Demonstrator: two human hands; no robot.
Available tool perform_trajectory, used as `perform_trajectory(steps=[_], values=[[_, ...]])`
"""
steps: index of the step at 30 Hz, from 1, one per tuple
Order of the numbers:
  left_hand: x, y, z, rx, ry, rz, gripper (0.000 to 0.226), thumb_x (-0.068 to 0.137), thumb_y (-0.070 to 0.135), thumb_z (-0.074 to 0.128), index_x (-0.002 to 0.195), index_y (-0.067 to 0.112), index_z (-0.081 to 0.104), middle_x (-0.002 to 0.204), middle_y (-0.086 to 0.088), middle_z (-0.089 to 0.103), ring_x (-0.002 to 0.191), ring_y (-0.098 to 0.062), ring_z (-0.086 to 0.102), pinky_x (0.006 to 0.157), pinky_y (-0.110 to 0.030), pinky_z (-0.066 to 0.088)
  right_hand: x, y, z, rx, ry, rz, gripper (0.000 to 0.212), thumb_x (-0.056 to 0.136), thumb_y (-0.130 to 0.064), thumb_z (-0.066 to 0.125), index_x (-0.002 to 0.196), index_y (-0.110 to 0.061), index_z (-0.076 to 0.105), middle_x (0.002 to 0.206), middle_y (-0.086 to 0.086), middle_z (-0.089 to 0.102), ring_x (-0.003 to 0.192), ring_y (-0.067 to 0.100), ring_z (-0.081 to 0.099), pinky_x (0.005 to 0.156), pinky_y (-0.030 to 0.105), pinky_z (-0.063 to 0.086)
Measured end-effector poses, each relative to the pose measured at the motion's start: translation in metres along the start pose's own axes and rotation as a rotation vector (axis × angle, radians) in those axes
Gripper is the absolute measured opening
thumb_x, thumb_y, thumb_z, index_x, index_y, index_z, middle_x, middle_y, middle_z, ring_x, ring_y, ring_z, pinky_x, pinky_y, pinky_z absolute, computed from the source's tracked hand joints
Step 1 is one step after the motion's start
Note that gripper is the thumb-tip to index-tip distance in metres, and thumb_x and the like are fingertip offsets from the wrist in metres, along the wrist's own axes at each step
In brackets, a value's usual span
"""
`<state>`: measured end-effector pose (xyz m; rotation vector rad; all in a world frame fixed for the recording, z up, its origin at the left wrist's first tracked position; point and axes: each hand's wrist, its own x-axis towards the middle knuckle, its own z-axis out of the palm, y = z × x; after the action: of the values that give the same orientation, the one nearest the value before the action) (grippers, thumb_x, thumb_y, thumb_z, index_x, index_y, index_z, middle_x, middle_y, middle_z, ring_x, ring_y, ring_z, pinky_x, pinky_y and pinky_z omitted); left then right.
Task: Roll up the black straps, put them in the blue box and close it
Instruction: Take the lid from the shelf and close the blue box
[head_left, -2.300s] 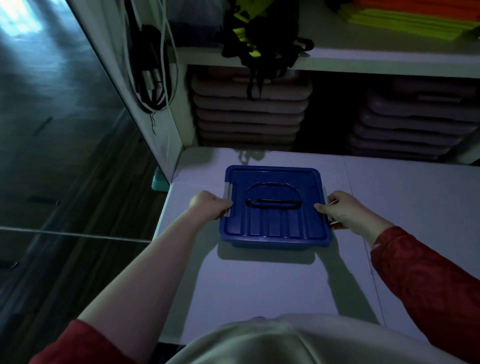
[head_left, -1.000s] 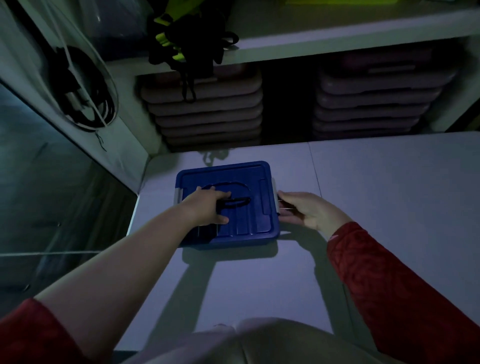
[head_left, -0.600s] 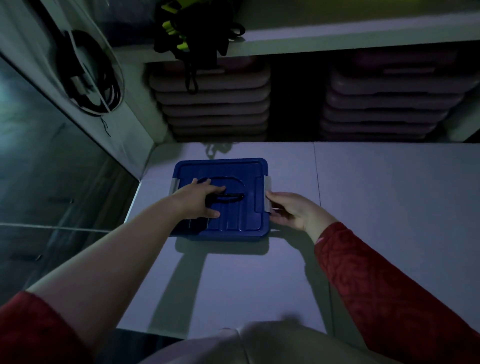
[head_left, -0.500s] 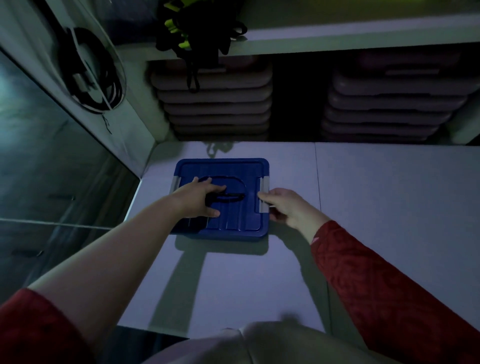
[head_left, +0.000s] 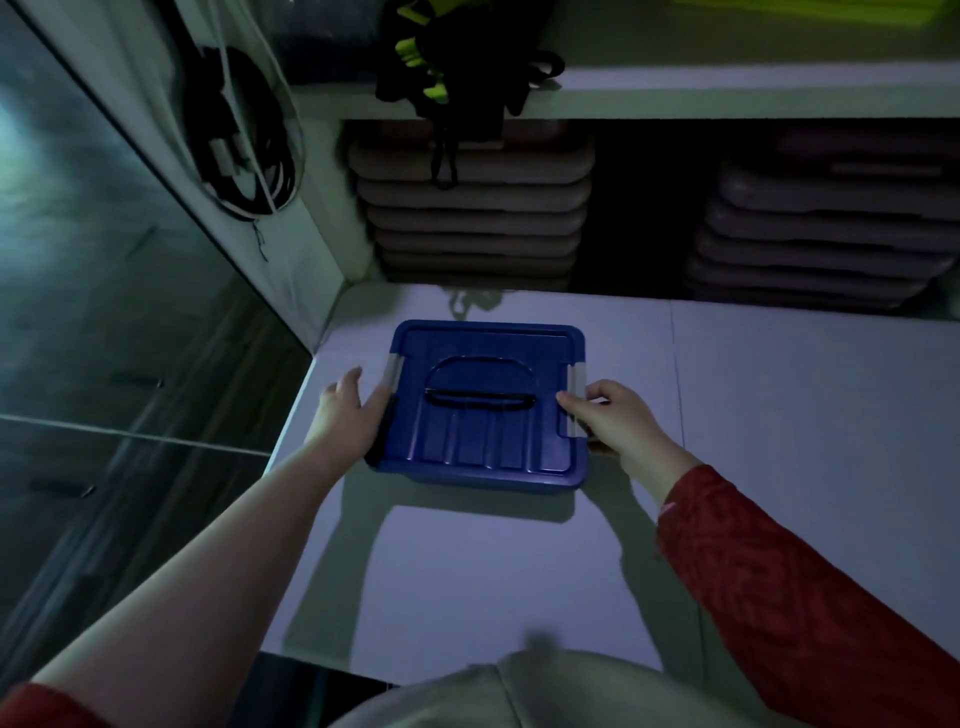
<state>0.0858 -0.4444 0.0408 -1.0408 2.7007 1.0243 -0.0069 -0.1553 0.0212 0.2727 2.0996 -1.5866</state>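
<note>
The blue box (head_left: 483, 431) sits on the white table (head_left: 779, 441) with its lid on and its black handle lying flat in the lid's recess. Grey clips show on the lid's left and right edges. My left hand (head_left: 349, 415) presses against the box's left side, fingers spread along the edge. My right hand (head_left: 610, 418) grips the right side at the grey clip. No black straps are visible on the table; the inside of the box is hidden by the lid.
A white shelf (head_left: 727, 93) runs above the table's back, with a black and yellow-green bundle (head_left: 457, 57) hanging off it. Stacked grey pads (head_left: 472, 218) fill the space beneath. Coiled cables (head_left: 244, 140) hang on the left wall. The table's left edge drops to dark floor.
My left hand left the lid's handle and moved to the box's left side. My right hand stayed at the right clip. The box sits more to the right in view.
</note>
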Motion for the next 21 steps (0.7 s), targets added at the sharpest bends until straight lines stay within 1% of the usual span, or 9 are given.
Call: perform_trajectory(steps=[1, 2, 3, 4, 8, 10, 13, 17, 21], values=[[0.006, -0.004, -0.001, -0.092, -0.037, -0.075, 0.053, 0.093, 0.047, 0.045, 0.132, 0.012, 0.052, 0.125, -0.014, 0.061, 0.112, -0.033, 0.058, 0.097, -0.044, 0.047, 0.003, 0.000, 0.004, -0.028, 0.030, -0.013, 0.035, 0.078, -0.036, 0.075, 0.090, -0.007, 0.061, 0.080, 0.009, 0.067, 0.067, 0.019, 0.062, 0.057, 0.028, 0.054], [0.013, -0.006, -0.003, -0.173, -0.061, -0.117, 0.044, 0.092, 0.041, 0.047, 0.117, 0.008, 0.062, 0.108, -0.014, 0.068, 0.096, -0.032, 0.064, 0.088, -0.045, 0.052, 0.005, -0.001, 0.008, -0.060, 0.056, -0.022, 0.035, 0.077, -0.038, 0.075, 0.089, -0.008, 0.061, 0.080, 0.009, 0.067, 0.068, 0.020, 0.062, 0.059, 0.030, 0.053], [0.019, -0.008, -0.004, -0.229, -0.080, -0.131, 0.040, 0.092, 0.038, 0.047, 0.101, 0.003, 0.067, 0.092, -0.014, 0.069, 0.081, -0.030, 0.063, 0.079, -0.043, 0.053, 0.009, -0.002, 0.012, -0.091, 0.072, -0.026, 0.036, 0.078, -0.039, 0.074, 0.089, -0.007, 0.061, 0.081, 0.009, 0.066, 0.069, 0.021, 0.062, 0.060, 0.031, 0.053], [0.024, -0.007, -0.008, -0.246, -0.096, -0.136, 0.041, 0.093, 0.035, 0.047, 0.091, 0.000, 0.067, 0.082, -0.014, 0.067, 0.073, -0.028, 0.061, 0.072, -0.039, 0.051, 0.012, -0.004, 0.017, -0.113, 0.081, -0.031, 0.037, 0.078, -0.040, 0.073, 0.091, -0.007, 0.062, 0.081, 0.009, 0.066, 0.070, 0.022, 0.061, 0.061, 0.032, 0.052], [0.057, -0.006, -0.028, -0.296, -0.137, -0.135, 0.035, 0.094, 0.032, 0.049, 0.074, 0.009, 0.064, 0.070, -0.007, 0.063, 0.066, -0.025, 0.057, 0.068, -0.033, 0.047, 0.033, -0.026, 0.043, -0.115, 0.115, -0.039, 0.041, 0.078, -0.041, 0.073, 0.096, -0.005, 0.062, 0.087, 0.012, 0.069, 0.077, 0.026, 0.065, 0.067, 0.037, 0.057], [0.078, -0.007, -0.041, -0.319, -0.144, -0.133, 0.032, 0.093, 0.028, 0.053, 0.067, 0.011, 0.060, 0.064, -0.004, 0.058, 0.066, -0.023, 0.054, 0.066, -0.031, 0.044, 0.046, -0.041, 0.059, -0.087, 0.123, -0.049, 0.040, 0.078, -0.040, 0.073, 0.092, -0.005, 0.062, 0.088, 0.013, 0.070, 0.075, 0.024, 0.065, 0.065, 0.035, 0.055], [0.113, -0.010, -0.058, -0.312, -0.126, -0.115, 0.030, 0.092, 0.030, 0.056, 0.070, 0.011, 0.061, 0.067, -0.005, 0.059, 0.069, -0.024, 0.056, 0.069, -0.031, 0.045, 0.068, -0.062, 0.084, -0.081, 0.135, -0.077, 0.032, 0.078, -0.040, 0.074, 0.081, -0.012, 0.058, 0.083, 0.012, 0.068, 0.071, 0.023, 0.062, 0.064, 0.034, 0.054], [0.144, -0.008, -0.070, -0.335, -0.078, -0.070, 0.020, 0.094, 0.027, 0.056, 0.098, 0.011, 0.067, 0.076, -0.003, 0.062, 0.073, -0.020, 0.058, 0.069, -0.029, 0.044, 0.094, -0.080, 0.108, -0.088, 0.183, -0.098, 0.032, 0.076, -0.039, 0.075, 0.071, -0.016, 0.053, 0.077, 0.009, 0.062, 0.072, 0.023, 0.061, 0.067, 0.042, 0.058], [0.159, -0.008, -0.069, -0.296, -0.066, -0.045, 0.018, 0.094, 0.027, 0.056, 0.092, 0.012, 0.066, 0.081, -0.008, 0.064, 0.078, -0.025, 0.060, 0.074, -0.036, 0.050, 0.108, -0.083, 0.116, -0.098, 0.226, -0.066, 0.034, 0.075, -0.040, 0.075, 0.069, -0.017, 0.051, 0.071, 0.005, 0.060, 0.069, 0.022, 0.059, 0.073, 0.046, 0.058]])
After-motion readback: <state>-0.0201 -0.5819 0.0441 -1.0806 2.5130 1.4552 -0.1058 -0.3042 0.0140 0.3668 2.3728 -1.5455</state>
